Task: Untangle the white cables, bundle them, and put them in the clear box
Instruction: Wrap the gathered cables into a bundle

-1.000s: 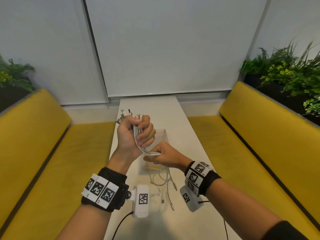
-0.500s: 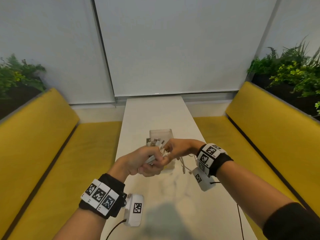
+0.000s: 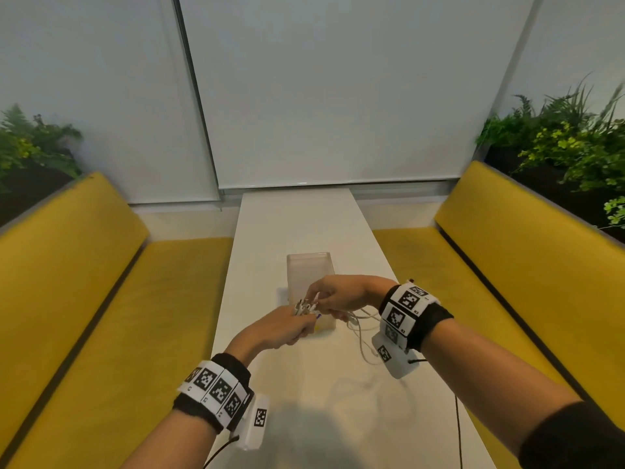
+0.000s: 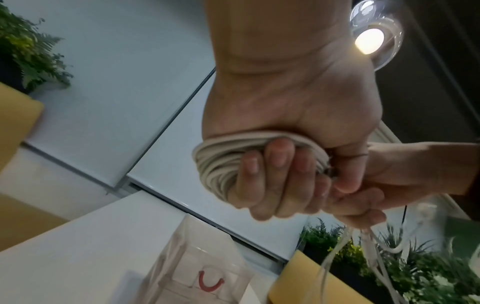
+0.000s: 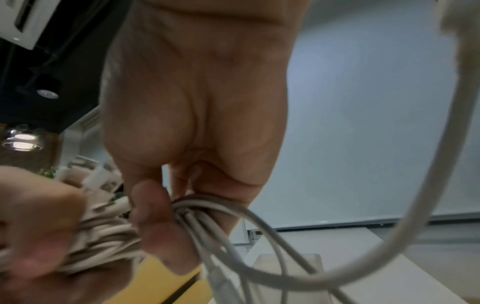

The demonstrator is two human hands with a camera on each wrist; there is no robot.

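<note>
Two hands share one bundle of white cables [image 4: 215, 164]: the left hand [image 3: 277, 328] fists around it, the right hand [image 3: 341, 296] pinches its loose strands above one clear box [image 3: 309, 269] on the bench [image 3: 304, 218].

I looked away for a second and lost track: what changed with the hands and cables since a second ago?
The left hand, gripping the white cables, dropped from upright in front of the clear box to low and level, connector ends now pointing away. The right hand rose from below the bundle to beside it, holding the loose strands trailing to the table. The box stayed put, and both hands kept their hold.
</note>
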